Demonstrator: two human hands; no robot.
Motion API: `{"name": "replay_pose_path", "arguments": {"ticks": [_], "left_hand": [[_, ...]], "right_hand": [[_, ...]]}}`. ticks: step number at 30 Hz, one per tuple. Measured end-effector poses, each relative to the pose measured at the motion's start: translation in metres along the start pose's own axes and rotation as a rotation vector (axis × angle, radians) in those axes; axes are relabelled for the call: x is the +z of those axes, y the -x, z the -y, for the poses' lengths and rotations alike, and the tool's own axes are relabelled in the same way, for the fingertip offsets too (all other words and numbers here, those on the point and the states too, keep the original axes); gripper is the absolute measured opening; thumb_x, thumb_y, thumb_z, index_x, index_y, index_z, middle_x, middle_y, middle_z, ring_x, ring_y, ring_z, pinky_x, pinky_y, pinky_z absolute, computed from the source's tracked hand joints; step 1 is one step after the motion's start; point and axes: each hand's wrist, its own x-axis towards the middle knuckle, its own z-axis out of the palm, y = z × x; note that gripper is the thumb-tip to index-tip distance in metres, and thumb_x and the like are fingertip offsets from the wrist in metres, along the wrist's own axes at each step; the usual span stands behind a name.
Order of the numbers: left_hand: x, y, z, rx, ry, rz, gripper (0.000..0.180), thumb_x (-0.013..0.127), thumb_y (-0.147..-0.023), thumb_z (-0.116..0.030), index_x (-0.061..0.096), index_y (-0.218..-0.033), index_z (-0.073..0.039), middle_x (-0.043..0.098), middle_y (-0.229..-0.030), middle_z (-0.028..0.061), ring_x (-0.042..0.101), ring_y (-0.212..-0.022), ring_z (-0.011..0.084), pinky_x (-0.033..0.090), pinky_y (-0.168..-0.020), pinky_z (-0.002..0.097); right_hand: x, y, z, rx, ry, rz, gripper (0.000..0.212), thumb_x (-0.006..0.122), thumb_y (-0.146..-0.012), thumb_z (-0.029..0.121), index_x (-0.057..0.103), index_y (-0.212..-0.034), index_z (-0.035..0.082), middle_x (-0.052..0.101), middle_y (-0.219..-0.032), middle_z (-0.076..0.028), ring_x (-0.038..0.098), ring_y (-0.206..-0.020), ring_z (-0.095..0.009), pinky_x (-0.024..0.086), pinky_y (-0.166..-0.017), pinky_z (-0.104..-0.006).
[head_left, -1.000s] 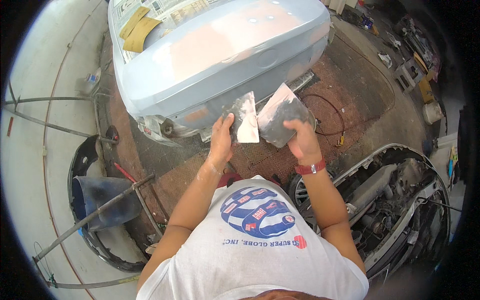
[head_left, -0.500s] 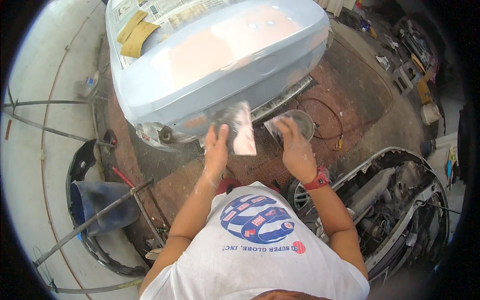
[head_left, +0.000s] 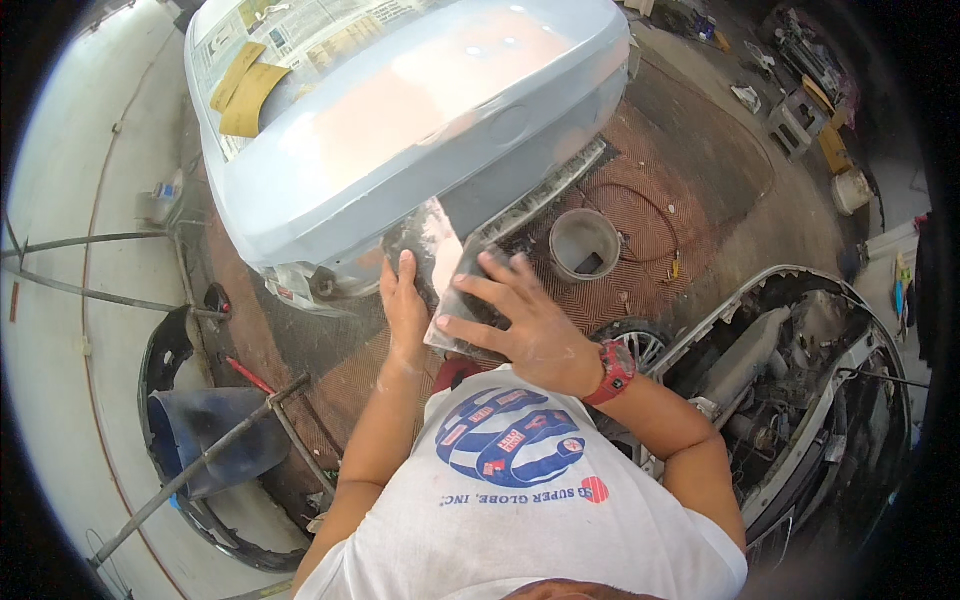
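Note:
In front of my torso, my left hand (head_left: 404, 305) grips a flat dark plate (head_left: 436, 240) smeared with pinkish-white paste. My right hand (head_left: 535, 325) is spread over a dark flat rectangular piece (head_left: 468, 305) and holds it against or just above the plate's right side; its fingers hide part of it. A red watch (head_left: 612, 372) is on my right wrist. Beyond my hands stands the rear of a car (head_left: 300, 180), pale blue-grey, with a broad peach-coloured patch (head_left: 415, 120) across its lid.
Newspaper (head_left: 345, 35) and yellow strips (head_left: 252, 100) lie on the car. A round bucket (head_left: 578, 228) with a dark object inside stands on the mat near a hose (head_left: 677, 235). An opened car front (head_left: 760, 385) is at right; metal pipes (head_left: 190, 465) and a black bumper (head_left: 160, 365) at left.
My right hand has moved left and nearer to me, bringing its dark piece to the plate. The bucket it partly covered now shows fully. The whole view has shifted slightly.

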Motion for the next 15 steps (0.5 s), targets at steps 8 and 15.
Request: {"name": "replay_pose_path", "arguments": {"ticks": [8,15], "left_hand": [[0.012,0.019,-0.006,-0.205,0.081,0.189,0.045,0.059,-0.110,-0.022,0.052,-0.147,0.001,0.069,-0.131,0.0119,0.069,-0.115,0.0217,0.057,-0.099,0.0377],[0.017,0.005,-0.003,-0.054,0.129,0.048,0.043,0.059,-0.110,-0.023,0.053,-0.146,0.001,0.067,-0.134,0.0114,0.068,-0.116,0.0212,0.054,-0.102,0.0361]], "right_hand": [[0.026,0.026,-0.060,0.467,-0.146,0.053,0.068,0.060,-0.089,-0.007,0.045,-0.153,0.012,0.047,-0.148,-0.024,0.051,-0.139,-0.046,0.050,-0.111,-0.0519],[0.033,0.016,-0.039,0.661,-1.358,-0.322,0.055,0.057,-0.098,-0.004,0.048,-0.152,0.001,0.061,-0.142,-0.013,0.064,-0.128,-0.029,0.047,-0.114,-0.0406]]}}
